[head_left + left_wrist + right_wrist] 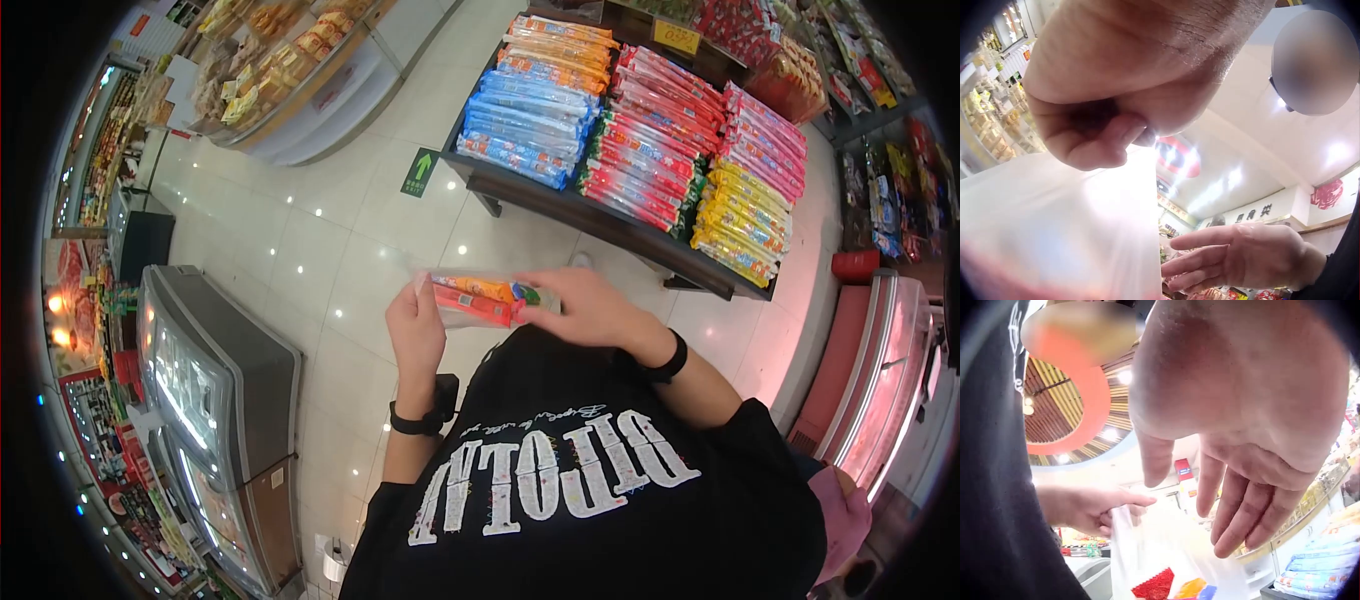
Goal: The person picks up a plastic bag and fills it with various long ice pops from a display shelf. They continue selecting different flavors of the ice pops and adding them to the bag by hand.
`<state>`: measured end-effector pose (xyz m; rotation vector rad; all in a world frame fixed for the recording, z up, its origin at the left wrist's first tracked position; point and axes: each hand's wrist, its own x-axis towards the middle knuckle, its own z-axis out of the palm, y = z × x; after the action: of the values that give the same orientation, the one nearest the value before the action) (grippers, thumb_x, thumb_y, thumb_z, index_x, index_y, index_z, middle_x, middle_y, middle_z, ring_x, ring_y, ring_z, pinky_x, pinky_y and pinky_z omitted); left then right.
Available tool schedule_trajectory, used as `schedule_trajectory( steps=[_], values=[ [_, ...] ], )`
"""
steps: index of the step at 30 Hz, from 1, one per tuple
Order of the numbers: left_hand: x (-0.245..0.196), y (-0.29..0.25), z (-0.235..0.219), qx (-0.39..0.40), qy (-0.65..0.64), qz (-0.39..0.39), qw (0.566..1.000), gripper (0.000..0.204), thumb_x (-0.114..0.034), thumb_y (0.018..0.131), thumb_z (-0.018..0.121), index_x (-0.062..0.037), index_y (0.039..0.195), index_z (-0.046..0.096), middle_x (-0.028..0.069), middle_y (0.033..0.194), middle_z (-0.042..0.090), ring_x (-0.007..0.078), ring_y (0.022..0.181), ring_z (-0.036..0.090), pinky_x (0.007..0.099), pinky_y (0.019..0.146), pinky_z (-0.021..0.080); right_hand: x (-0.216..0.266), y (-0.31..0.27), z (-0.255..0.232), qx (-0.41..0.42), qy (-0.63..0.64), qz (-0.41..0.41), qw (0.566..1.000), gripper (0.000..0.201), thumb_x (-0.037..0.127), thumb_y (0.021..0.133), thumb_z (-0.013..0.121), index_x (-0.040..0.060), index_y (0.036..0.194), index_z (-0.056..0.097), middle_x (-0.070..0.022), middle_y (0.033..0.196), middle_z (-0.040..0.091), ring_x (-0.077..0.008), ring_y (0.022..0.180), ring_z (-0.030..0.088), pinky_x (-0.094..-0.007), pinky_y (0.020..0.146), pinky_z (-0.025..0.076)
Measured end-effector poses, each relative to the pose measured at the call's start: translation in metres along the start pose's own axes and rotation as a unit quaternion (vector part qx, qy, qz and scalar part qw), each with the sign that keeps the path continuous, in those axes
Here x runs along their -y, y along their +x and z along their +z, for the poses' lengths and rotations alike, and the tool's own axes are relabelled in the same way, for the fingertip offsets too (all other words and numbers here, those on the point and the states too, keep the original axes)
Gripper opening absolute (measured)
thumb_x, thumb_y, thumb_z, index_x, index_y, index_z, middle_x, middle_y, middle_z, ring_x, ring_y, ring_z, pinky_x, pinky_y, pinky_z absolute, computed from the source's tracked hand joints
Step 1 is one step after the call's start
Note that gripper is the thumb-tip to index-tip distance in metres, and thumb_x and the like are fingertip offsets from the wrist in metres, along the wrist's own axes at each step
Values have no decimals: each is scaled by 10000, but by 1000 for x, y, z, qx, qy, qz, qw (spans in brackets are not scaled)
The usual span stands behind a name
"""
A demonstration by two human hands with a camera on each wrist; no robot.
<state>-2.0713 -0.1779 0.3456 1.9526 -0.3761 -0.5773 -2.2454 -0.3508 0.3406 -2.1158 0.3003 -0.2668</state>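
My left hand (415, 325) pinches the upper edge of a clear plastic bag (1072, 212), its fingers curled tightly in the left wrist view. Inside the bag lie a red packet (470, 304) and an orange packet (485, 287), with a blue and green end showing at the right. My right hand (585, 308) is at the bag's other side, close to the packets' ends. In the right wrist view the right hand (1241, 412) has its fingers extended and spread, with nothing gripped, over the bag's mouth. The jagged end of the red packet (1154, 585) shows below.
A dark display table (610, 212) ahead carries rows of blue, orange, red, pink and yellow packets. Glass-topped freezers (190, 370) stand to the left, and a curved counter (330, 110) with packaged food is at the far left. A lit pink cooler (870, 370) stands right.
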Motion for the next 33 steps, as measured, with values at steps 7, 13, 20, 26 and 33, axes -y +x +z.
schedule_trajectory(
  steps=[7, 13, 20, 26, 33],
  values=[
    [23, -31, -5, 65, 15, 32, 997, 399, -247, 1052, 473, 41, 810, 605, -5, 618, 518, 72, 578, 465, 266, 542, 414, -67, -65, 30, 75, -86, 201, 973, 420, 367, 937, 602, 9, 1142, 679, -214, 1080, 698, -377, 1027, 648, -435, 896, 506],
    [7, -44, 7, 150, -75, 1, 986, 414, -294, 1064, 461, -39, 763, 587, -10, 563, 514, 62, 427, 454, 227, 370, 360, -65, -94, 36, 154, 95, 266, 947, 360, 317, 978, 534, 7, 1031, 708, -177, 975, 723, -330, 916, 683, -406, 825, 515],
    [-4, -42, 36, 190, -51, 7, 980, 417, -275, 1061, 464, -27, 742, 569, -2, 574, 504, 73, 446, 475, 241, 421, 409, -59, -138, -12, -49, 163, 260, 950, 297, 256, 1004, 525, 1, 894, 629, -70, 791, 654, -176, 744, 614, -322, 725, 499],
    [-23, -58, 95, 276, 22, 28, 960, 455, -306, 1064, 464, -25, 715, 540, 22, 578, 519, 107, 494, 533, 261, 487, 455, -64, -194, -73, -182, 308, 178, 917, 245, 201, 1023, 528, 17, 871, 582, 9, 774, 568, -76, 756, 544, -259, 714, 466],
    [-56, -113, 212, 383, 111, 61, 915, 475, -310, 1064, 452, 30, 755, 573, 84, 603, 592, 154, 544, 608, 289, 552, 503, -91, -277, -147, -231, 296, 179, 909, 263, 199, 1017, 539, 4, 847, 579, 0, 763, 574, -80, 743, 544, -261, 716, 473]
  ],
)
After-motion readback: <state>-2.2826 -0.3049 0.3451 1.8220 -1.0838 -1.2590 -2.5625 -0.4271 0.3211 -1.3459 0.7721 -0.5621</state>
